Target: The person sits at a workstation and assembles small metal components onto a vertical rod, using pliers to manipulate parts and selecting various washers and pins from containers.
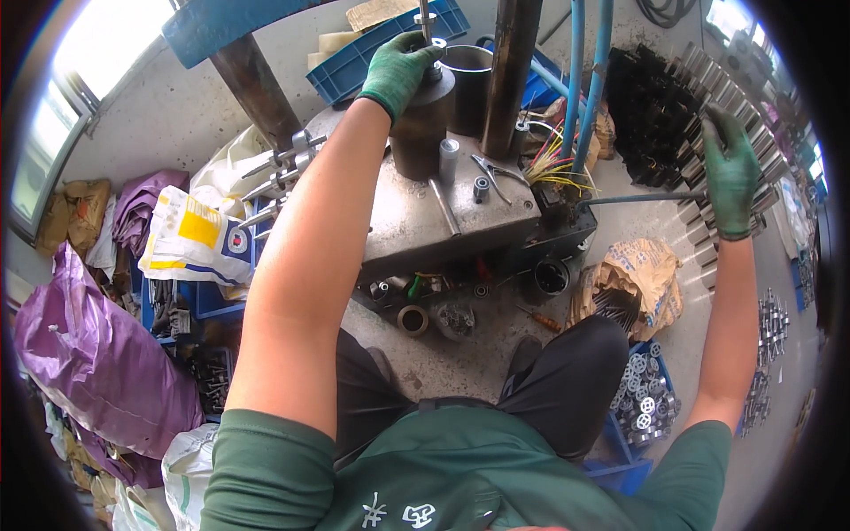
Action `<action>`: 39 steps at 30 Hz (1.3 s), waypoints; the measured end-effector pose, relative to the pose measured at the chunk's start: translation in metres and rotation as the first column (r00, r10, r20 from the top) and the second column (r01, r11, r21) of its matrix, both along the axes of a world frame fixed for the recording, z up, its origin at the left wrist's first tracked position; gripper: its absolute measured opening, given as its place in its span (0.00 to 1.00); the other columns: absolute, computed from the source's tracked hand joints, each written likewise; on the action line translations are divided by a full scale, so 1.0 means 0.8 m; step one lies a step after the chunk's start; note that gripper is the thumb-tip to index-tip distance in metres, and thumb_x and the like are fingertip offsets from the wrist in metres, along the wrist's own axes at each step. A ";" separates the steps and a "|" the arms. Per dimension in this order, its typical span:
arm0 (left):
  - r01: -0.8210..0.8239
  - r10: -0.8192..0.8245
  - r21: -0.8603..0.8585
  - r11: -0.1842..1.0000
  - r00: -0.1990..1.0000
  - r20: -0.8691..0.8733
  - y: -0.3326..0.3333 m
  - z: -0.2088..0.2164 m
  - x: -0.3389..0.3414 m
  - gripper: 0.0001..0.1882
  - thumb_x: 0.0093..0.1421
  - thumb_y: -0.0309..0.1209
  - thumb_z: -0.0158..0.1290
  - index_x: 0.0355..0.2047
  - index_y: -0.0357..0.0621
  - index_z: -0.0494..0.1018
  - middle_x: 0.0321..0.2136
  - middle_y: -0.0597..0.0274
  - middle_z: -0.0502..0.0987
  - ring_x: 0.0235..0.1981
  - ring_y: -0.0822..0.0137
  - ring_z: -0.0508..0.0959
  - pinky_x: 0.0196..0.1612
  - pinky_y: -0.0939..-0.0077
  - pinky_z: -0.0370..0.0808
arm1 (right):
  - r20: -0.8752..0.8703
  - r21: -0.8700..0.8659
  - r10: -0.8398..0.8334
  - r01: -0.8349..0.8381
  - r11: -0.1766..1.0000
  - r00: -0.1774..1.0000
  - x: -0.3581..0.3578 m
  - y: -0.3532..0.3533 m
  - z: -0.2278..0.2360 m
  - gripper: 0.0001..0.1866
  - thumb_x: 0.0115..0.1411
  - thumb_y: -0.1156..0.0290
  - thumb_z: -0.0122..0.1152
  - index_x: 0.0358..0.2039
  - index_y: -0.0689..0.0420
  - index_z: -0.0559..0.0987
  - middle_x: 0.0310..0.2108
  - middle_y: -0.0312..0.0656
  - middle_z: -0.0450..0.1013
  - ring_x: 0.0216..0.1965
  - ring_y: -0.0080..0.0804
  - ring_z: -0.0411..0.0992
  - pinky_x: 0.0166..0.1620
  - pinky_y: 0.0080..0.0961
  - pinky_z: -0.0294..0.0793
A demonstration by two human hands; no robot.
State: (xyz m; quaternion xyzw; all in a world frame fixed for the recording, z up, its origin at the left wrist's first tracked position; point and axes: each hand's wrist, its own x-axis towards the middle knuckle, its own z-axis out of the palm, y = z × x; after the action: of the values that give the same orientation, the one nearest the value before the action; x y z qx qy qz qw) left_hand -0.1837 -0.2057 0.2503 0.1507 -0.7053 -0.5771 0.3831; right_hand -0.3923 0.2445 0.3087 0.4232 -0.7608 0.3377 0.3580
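Observation:
My left hand (396, 74), in a green glove, is closed at the top of a thick steel cylinder (423, 119) on the machine bed. Its fingertips pinch a small ringed metal part (438, 42), directly beneath a vertical rod (424, 12); the fingers partly hide it. Out to the right, my gloved right hand (731, 173) has its fingers stretched upward, with a gap beside the thumb. The end of a long metal lever (646, 197) meets its palm side; whether they touch I cannot tell. Pliers (498, 177), a grey metal sleeve (449, 159) and a short bushing (481, 188) stand or lie on the bed (398, 230).
Steel columns (512, 80) and blue hoses (595, 80) rise behind the bed. Stacked metal tubes (708, 80) stand at far right. A blue crate of wheel-shaped parts (645, 398) and a torn paper bag (642, 274) lie by my right knee. Purple sacks (106, 354) line the left.

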 end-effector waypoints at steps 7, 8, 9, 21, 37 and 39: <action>-0.043 0.043 -0.009 0.999 0.999 0.030 0.007 0.002 0.006 0.19 0.65 0.29 0.65 0.55 0.40 0.80 0.41 0.62 0.85 0.37 0.72 0.84 0.45 0.76 0.83 | 0.559 0.596 -0.073 -0.340 0.727 0.826 0.145 0.106 -0.060 0.20 0.60 0.71 0.60 0.53 0.58 0.83 0.45 0.53 0.81 0.42 0.45 0.81 0.48 0.36 0.80; -0.029 0.029 0.004 1.000 0.999 0.015 -0.001 -0.002 0.006 0.20 0.65 0.30 0.66 0.56 0.41 0.80 0.40 0.62 0.86 0.36 0.73 0.84 0.44 0.76 0.83 | 0.640 0.661 -0.120 -0.464 0.589 0.759 0.166 0.111 -0.068 0.20 0.57 0.72 0.59 0.50 0.58 0.84 0.45 0.55 0.81 0.41 0.49 0.81 0.48 0.39 0.81; -0.001 0.001 0.020 1.000 1.000 -0.006 -0.003 -0.002 0.002 0.20 0.64 0.30 0.67 0.56 0.41 0.80 0.40 0.62 0.86 0.34 0.73 0.84 0.43 0.77 0.84 | 0.626 0.676 -0.090 -0.483 0.556 0.774 0.170 0.125 -0.097 0.17 0.57 0.70 0.59 0.47 0.58 0.85 0.44 0.52 0.82 0.43 0.52 0.80 0.50 0.41 0.80; -0.023 0.023 -0.027 0.999 1.000 0.007 -0.002 -0.002 -0.001 0.19 0.63 0.29 0.67 0.54 0.40 0.81 0.41 0.59 0.86 0.38 0.72 0.85 0.46 0.76 0.84 | 0.601 0.692 -0.137 -0.427 0.583 0.788 0.161 0.125 -0.077 0.17 0.59 0.70 0.59 0.46 0.61 0.85 0.44 0.54 0.82 0.47 0.53 0.80 0.55 0.42 0.79; -0.019 0.019 -0.001 1.000 1.000 -0.003 -0.001 -0.001 -0.002 0.18 0.65 0.27 0.65 0.55 0.37 0.80 0.38 0.59 0.85 0.32 0.72 0.84 0.40 0.78 0.85 | 0.608 0.761 -0.145 -0.521 0.386 0.781 0.153 0.124 -0.076 0.17 0.61 0.68 0.57 0.46 0.62 0.85 0.46 0.53 0.82 0.49 0.52 0.80 0.56 0.41 0.78; -0.022 0.022 -0.004 1.000 1.000 0.009 -0.001 -0.002 -0.003 0.19 0.65 0.27 0.65 0.55 0.38 0.79 0.39 0.58 0.85 0.33 0.72 0.85 0.40 0.78 0.85 | 0.638 0.725 -0.155 -0.520 0.452 0.754 0.153 0.120 -0.073 0.17 0.61 0.69 0.57 0.47 0.63 0.84 0.46 0.54 0.82 0.49 0.53 0.80 0.56 0.41 0.78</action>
State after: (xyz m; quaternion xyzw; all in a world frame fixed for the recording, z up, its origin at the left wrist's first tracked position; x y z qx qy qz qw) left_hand -0.1858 -0.2066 0.2484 0.1603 -0.7066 -0.5708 0.3863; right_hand -0.2698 0.3407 0.2500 0.4918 -0.8389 0.0585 -0.2257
